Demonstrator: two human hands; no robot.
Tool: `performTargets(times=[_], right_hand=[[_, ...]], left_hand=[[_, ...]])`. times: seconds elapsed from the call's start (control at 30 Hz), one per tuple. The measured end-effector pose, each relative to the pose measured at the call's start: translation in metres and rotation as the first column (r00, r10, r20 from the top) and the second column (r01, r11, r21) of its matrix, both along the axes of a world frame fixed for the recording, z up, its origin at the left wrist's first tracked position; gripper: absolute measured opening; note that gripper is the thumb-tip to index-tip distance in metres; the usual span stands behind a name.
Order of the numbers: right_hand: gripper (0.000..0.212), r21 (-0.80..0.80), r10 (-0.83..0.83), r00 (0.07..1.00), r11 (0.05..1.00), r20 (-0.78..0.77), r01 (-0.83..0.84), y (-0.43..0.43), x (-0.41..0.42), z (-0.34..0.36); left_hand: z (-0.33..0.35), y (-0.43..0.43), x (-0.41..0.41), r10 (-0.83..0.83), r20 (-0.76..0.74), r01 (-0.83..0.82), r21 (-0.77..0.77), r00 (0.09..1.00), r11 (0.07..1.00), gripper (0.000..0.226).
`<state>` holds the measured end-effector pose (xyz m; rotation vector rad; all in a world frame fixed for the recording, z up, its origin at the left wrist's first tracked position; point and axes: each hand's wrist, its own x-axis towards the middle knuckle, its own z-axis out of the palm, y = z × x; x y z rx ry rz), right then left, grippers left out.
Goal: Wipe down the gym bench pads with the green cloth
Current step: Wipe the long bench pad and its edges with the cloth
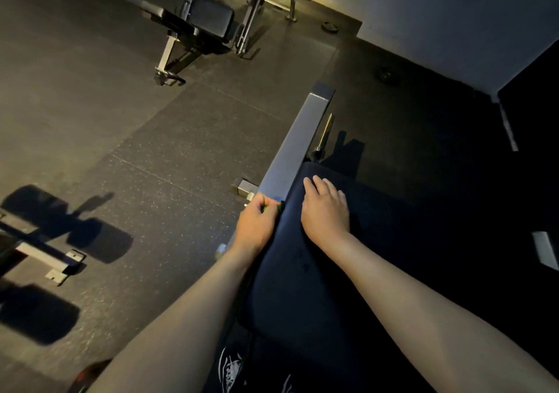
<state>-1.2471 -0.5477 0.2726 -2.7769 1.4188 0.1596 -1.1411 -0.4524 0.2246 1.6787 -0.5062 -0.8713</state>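
- Left hand [256, 225] is curled around the green cloth [270, 208], of which only a small bright edge shows between the fingers; it sits at the left edge of the bench pad [298, 271].
- Right hand [326, 209] lies flat, fingers extended, on the top of the same dark pad near its far end, holding nothing.
- The two hands are just beside each other, separated by the pad's left edge.
- A grey metal frame beam [298, 144] runs forward from the pad's far end, directly ahead of the left hand.
- A thin metal pin [325, 132] stands just right of the beam.
- Two small weight plates [387, 75] lie on the rubber floor [151, 150] beyond, near the white wall [453, 14].
- A second bench machine [208, 20] stands well apart at the upper left.
- Another frame foot [48, 259] sits at the far left, casting heavy shadows.
- The right side of the scene is too dark to read.
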Motion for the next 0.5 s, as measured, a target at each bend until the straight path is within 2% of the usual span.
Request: performTargets(times=[0.1, 0.2, 0.3, 0.4, 0.5], right_hand=[[0.053, -0.038, -0.007, 1.0, 0.999, 0.0, 0.007, 0.012, 0.0, -0.001], [0.053, -0.033, -0.028, 1.0, 0.999, -0.01, 0.027, 0.013, 0.005, -0.004], [0.052, -0.021, -0.042, 0.999, 0.999, 0.007, 0.042, 0.011, 0.005, -0.007], [0.049, -0.02, -0.053, 0.998, 0.998, 0.034, 0.054, 0.008, 0.004, -0.01], [0.05, -0.022, -0.062, 0.998, 0.998, 0.013, 0.062, 0.007, 0.005, -0.011]], left_hand=[[0.001, -0.002, 0.0, -0.037, 0.068, 0.041, -0.064, 0.997, 0.997, 0.012], [0.005, -0.024, 0.01, -0.075, 0.121, 0.091, -0.134, 0.99, 0.987, 0.028], [0.004, -0.058, 0.015, -0.141, 0.045, 0.146, -0.15, 0.989, 0.978, 0.038], [-0.009, -0.072, 0.015, -0.148, -0.064, 0.134, -0.182, 0.987, 0.974, 0.025], [-0.019, -0.064, 0.014, -0.124, -0.027, 0.115, -0.213, 0.992, 0.97, 0.008]])
